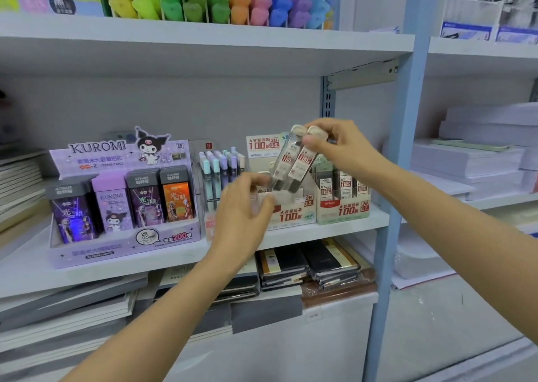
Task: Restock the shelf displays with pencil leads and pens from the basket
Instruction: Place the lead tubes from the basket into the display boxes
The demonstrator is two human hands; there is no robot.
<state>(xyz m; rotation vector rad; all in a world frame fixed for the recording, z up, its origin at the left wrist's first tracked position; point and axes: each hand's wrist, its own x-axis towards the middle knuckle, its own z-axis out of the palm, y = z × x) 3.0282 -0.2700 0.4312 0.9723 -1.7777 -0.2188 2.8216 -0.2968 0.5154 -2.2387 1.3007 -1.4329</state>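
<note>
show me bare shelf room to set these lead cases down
Bare middle shelf: a front strip before the 0.5 lead box and 0.7 lead box, and a patch left of the Kuromi display, by the notebooks. Crowded: displays stand side by side, pen display squeezed between; the left hand fronts the 0.5 box, below the lead cases in the right hand.

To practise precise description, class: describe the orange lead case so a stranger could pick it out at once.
On the middle white shelf, find the purple Kuromi display box at the left. Its front row holds four cases; the orange lead case is the rightmost, the only orange one among purple and lilac neighbours.
</note>
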